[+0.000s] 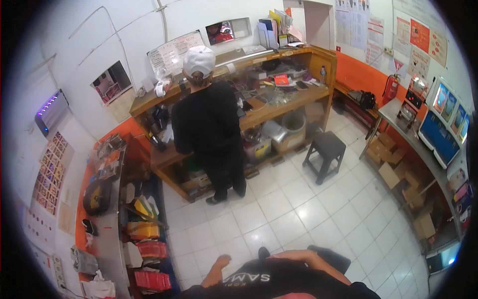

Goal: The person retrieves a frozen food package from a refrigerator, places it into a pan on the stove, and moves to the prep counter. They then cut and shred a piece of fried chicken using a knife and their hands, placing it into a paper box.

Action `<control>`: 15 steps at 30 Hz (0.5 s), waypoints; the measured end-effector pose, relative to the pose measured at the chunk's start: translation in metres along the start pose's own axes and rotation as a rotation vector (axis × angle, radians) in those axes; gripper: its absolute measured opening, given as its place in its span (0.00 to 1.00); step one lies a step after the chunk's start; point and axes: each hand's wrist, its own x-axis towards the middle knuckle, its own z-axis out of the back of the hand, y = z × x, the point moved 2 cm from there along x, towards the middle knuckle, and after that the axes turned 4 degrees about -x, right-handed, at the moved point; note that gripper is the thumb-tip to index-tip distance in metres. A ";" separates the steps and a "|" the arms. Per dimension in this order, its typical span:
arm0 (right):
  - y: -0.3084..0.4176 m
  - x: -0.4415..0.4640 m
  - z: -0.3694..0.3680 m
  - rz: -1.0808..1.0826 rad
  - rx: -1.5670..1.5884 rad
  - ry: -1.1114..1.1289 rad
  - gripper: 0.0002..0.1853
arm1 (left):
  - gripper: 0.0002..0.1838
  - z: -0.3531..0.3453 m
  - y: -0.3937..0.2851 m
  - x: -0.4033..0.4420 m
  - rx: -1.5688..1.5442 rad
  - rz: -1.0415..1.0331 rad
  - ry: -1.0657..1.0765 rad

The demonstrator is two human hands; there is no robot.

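My left hand [222,261] hangs low in front of my body, over the white tiled floor. Its fingers are loosely bent, and no object shows in it. My right hand [286,254] lies flat across the front of my black shirt [249,280], fingers stretched out and holding nothing visible. The shirt carries white lettering. Below the right hand, a dark flat-topped object [331,259], perhaps a stool, is partly hidden by my arm.
A person [209,119] in black stands at the wooden counter [274,107], back to me. A dark stool [326,147] stands on the floor. Shelves with packets [151,249] line the left; a metal table [398,117] with cardboard boxes [393,174] beneath lines the right.
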 end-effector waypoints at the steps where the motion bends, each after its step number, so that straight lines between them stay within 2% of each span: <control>1: 0.015 0.004 0.012 -0.008 -0.006 -0.005 0.30 | 0.19 0.015 -0.002 0.022 -0.047 0.007 -0.083; 3: 0.039 0.012 0.023 -0.111 0.228 0.062 0.29 | 0.18 0.049 -0.012 0.049 -0.012 0.043 -0.236; 4: 0.045 0.020 0.035 0.021 0.165 0.116 0.28 | 0.18 0.058 -0.010 0.058 -0.013 0.053 -0.234; 6: 0.086 0.012 0.052 0.031 0.128 0.105 0.28 | 0.16 0.078 -0.004 0.083 -0.136 -0.038 -0.409; 7: 0.101 0.009 0.063 0.041 0.086 0.085 0.27 | 0.16 0.081 0.002 0.090 -0.134 -0.031 -0.412; 9: 0.097 0.026 0.098 0.015 0.101 0.135 0.28 | 0.13 0.078 0.010 0.101 0.035 0.073 -0.376; 11: 0.107 0.033 0.134 -0.012 0.106 0.184 0.28 | 0.12 0.068 0.006 0.104 0.241 0.352 -0.026; 13: 0.125 0.035 0.170 -0.114 0.131 0.187 0.29 | 0.10 0.056 -0.023 0.084 0.748 -0.222 0.161; 14: 0.131 0.037 0.193 -0.116 0.120 0.193 0.29 | 0.10 0.047 -0.036 0.082 0.743 -0.278 0.220; 15: 0.136 0.039 0.218 -0.101 0.088 0.220 0.29 | 0.11 0.041 -0.048 0.089 0.657 -0.218 0.264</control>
